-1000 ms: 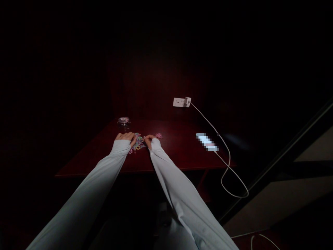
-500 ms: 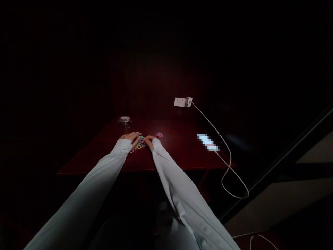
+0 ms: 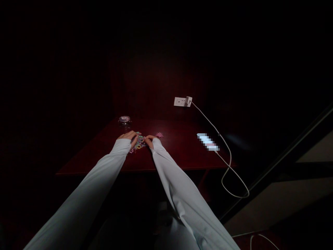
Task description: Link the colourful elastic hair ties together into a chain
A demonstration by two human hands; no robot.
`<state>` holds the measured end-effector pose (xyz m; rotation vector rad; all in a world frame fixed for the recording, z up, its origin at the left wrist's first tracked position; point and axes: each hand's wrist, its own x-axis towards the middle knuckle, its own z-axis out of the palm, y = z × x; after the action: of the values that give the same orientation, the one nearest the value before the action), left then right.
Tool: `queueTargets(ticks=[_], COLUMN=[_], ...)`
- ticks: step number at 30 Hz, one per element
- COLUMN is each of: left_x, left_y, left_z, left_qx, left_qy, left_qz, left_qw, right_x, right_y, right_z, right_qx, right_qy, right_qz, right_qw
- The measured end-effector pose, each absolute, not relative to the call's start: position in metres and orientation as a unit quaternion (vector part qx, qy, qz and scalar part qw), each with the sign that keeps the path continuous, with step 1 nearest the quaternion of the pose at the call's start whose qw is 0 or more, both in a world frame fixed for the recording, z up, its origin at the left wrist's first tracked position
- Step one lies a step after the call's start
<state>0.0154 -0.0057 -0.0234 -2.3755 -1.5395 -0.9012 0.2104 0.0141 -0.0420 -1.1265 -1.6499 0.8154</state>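
Left hand: we see our left hand (image 3: 128, 136) resting palm down on the bench (image 3: 177, 152), fingers curled over the near-left side of a small heap of coloured rings (image 3: 139, 142); it touches the heap, but we cannot tell whether it has a ring pinched.
Right hand: our right hand (image 3: 150, 140) sits just beside the heap on its right, fingers bent inward and close together; whether anything is held between them is too small and dark to tell.
Sleeves: both our arms wear pale long sleeves (image 3: 179, 194) that cover the wrists.
Coloured rings: the heap lies between our two hands, around the middle of the bench's left half, set back from the near edge; we make out pink, yellow and green pieces.
Pink cluster: a smaller pink bunch (image 3: 159, 135) lies apart from the heap, just beyond our right hand towards the far edge.
Jar: a small clear jar (image 3: 124, 120) stands near the far-left corner of the bench, well apart from our hands.
Phone: a lit phone (image 3: 207, 142) lies flat towards the right edge.
Cable: a white cable (image 3: 225, 166) runs from the phone, loops off the right edge and climbs to a charger (image 3: 188, 101).
Socket: the charger is plugged into a white wall socket (image 3: 179, 101) above the far edge.
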Motion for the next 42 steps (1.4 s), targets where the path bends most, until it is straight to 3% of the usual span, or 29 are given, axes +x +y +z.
queueTargets(ticks=[23, 42], left_x=[0.026, 0.022], left_y=[-0.013, -0.009], left_z=[-0.017, -0.018], left_qx=[-0.811, -0.819], left_qy=[-0.497, -0.487], left_qz=[-0.298, -0.293], left_qw=[0.082, 0.079], right_x=[0.213, 0.208], right_y=[0.007, 0.019], right_z=[-0.036, -0.049], right_qx=[-0.466, -0.452], right_qy=[-0.704, -0.682], right_qz=[0.288, 0.325], right_qw=[0.453, 0.474])
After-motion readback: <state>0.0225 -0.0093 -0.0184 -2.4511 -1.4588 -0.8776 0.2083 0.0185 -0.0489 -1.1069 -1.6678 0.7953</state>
